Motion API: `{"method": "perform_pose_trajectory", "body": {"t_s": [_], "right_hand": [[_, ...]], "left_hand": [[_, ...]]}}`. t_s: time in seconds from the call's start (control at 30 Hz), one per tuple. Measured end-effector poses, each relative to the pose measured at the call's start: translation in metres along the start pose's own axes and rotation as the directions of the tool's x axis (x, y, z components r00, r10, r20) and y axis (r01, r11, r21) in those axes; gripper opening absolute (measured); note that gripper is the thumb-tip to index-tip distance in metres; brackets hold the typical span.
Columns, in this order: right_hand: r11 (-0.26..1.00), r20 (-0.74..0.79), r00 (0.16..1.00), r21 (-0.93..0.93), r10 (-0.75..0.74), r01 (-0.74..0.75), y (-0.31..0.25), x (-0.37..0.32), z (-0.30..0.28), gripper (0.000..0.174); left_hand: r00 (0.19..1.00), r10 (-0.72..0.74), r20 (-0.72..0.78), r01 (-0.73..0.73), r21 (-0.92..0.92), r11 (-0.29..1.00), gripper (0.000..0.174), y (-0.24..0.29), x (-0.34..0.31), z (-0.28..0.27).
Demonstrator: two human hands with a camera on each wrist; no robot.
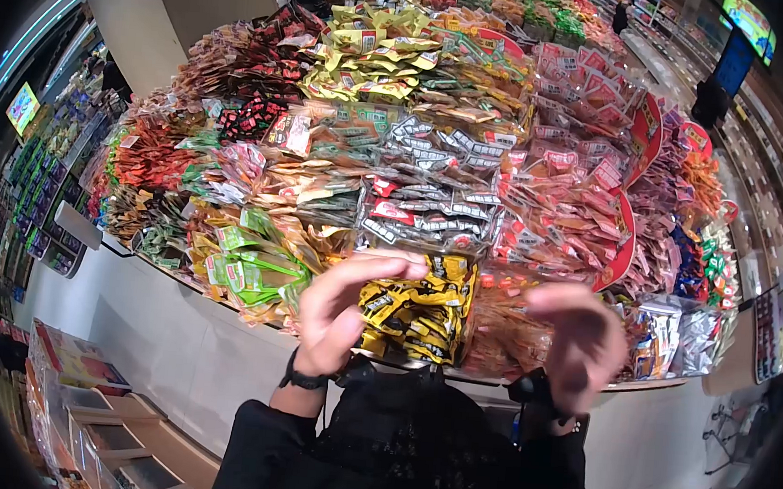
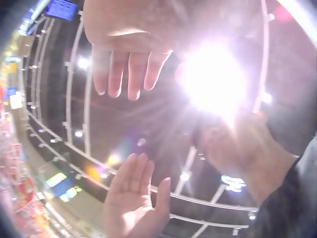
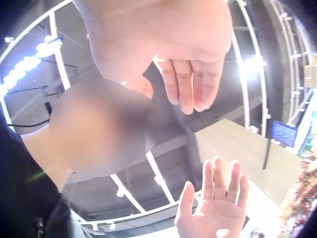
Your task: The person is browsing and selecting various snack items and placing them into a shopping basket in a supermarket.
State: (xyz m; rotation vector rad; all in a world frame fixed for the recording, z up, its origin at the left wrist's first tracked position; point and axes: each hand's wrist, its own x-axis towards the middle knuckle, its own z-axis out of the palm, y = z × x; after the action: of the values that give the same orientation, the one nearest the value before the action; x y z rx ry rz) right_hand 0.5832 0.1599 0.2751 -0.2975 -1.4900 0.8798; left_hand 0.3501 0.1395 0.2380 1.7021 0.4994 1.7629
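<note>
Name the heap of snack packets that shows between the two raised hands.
The yellow packets, between left hand and right hand; the green packets lie outside, leftward.

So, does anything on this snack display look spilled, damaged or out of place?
Nothing stands out. The snack packets lie heaped in sections by kind, and none has visibly fallen down the white counter front. The left hand and right hand are raised before the yellow packets and hold nothing.
</note>
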Motion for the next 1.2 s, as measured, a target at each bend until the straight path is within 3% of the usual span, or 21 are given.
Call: {"method": "perform_pose_trajectory", "body": {"t_s": [0.03,0.07,0.1,0.17,0.27,0.6,0.83,1.2], "right_hand": [[0.998,0.147,0.989,-0.065,0.015,-0.005,0.03,0.001,-0.014,0.032],[0.96,0.14,0.954,-0.132,0.265,-0.247,0.044,-0.002,-0.018,0.024],[0.876,0.074,0.876,-0.121,0.476,-0.466,0.062,-0.005,-0.016,0.019],[0.833,0.138,0.826,-0.186,0.547,-0.521,0.1,-0.009,-0.02,0.018],[0.764,0.186,0.758,-0.342,0.625,-0.546,0.133,-0.019,-0.025,0.019],[0.763,0.232,0.727,-0.213,0.646,-0.61,0.161,-0.039,-0.014,0.02],[0.765,0.224,0.732,-0.192,0.644,-0.614,0.155,-0.051,-0.013,0.018],[0.734,0.222,0.7,-0.192,0.679,-0.651,0.14,-0.068,-0.011,0.018]], "left_hand": [[0.983,-0.184,-0.016,0.184,0.043,0.982,0.037,-0.018,-0.008,-0.004],[0.932,-0.36,-0.041,0.362,0.081,0.929,0.034,-0.037,-0.017,-0.007],[0.901,-0.429,-0.066,0.434,0.104,0.895,0.03,-0.06,-0.026,-0.009],[0.843,-0.535,-0.059,0.536,0.179,0.825,0.022,-0.092,-0.043,-0.012],[0.756,-0.651,-0.076,0.655,0.107,0.748,0.023,-0.119,-0.072,-0.012],[0.696,-0.717,-0.045,0.718,0.065,0.693,0.023,-0.127,-0.09,-0.012],[0.732,-0.68,-0.03,0.68,0.069,0.73,0.024,-0.125,-0.094,-0.012],[0.755,-0.638,-0.153,0.649,0.032,0.76,0.024,-0.113,-0.121,-0.022]]}}
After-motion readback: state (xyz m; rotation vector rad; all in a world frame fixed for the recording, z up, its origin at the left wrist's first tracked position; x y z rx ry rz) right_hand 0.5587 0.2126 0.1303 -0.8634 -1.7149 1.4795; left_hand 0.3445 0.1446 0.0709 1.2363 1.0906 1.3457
